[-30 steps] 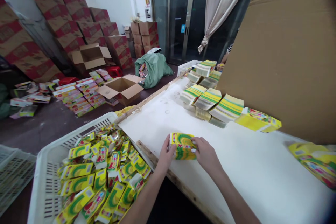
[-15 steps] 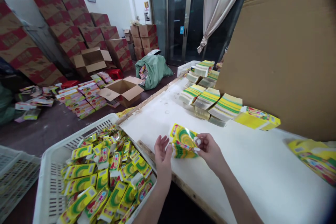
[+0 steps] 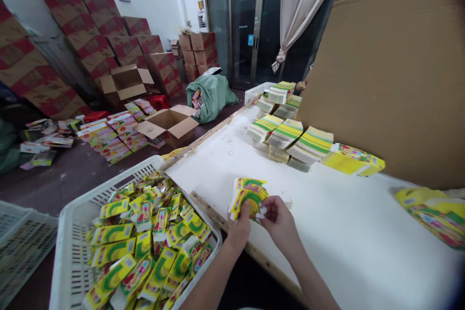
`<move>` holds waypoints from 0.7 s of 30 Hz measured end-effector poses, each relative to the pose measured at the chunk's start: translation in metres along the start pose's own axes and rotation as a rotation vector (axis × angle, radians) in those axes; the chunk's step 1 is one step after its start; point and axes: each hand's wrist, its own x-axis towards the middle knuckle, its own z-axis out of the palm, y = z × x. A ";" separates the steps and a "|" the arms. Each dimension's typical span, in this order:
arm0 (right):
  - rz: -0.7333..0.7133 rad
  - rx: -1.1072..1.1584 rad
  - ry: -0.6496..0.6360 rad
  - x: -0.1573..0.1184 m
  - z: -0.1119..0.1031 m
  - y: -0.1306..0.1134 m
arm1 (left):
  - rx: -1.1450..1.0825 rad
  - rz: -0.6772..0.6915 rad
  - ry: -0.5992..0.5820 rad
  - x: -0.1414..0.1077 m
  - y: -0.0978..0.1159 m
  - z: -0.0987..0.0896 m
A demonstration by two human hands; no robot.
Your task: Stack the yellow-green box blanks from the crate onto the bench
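Note:
A small yellow-and-green printed carton (image 3: 249, 197) is held above the near edge of the white table. My left hand (image 3: 239, 230) grips it from the left, thumb lying across its printed face. At its right end, the fingers of my right hand (image 3: 279, 218) are pinched around a small white piece (image 3: 262, 210). Whether that piece is an end flap or a separate item, I cannot tell. To the left stands a white plastic basket (image 3: 72, 247), filled with similar yellow cartons (image 3: 112, 235) lying in a jumble.
Stacks of flat cartons (image 3: 286, 133) and a yellow box (image 3: 352, 160) stand on the table (image 3: 203, 169) by a tall cardboard panel (image 3: 392, 72). A yellow printed bundle (image 3: 432, 213) lies right. Open boxes (image 3: 169, 123) and a green sack (image 3: 210, 94) are on the floor.
My left hand has moved from open beside the carton to gripping it. The carton has turned and come slightly left and lower, and my right hand has moved left and down with it.

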 end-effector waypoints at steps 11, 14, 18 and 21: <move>0.038 0.165 -0.193 -0.004 0.001 -0.006 | -0.425 -0.299 0.162 0.005 -0.001 0.006; 0.017 0.152 -0.218 -0.008 0.008 -0.010 | -0.510 -0.326 0.171 0.008 0.005 0.006; 0.039 0.203 -0.282 -0.015 0.018 -0.011 | -0.524 -0.263 0.137 0.012 0.010 0.006; 0.066 0.168 -0.230 -0.017 0.022 -0.005 | -0.456 -0.251 0.209 0.012 0.004 0.007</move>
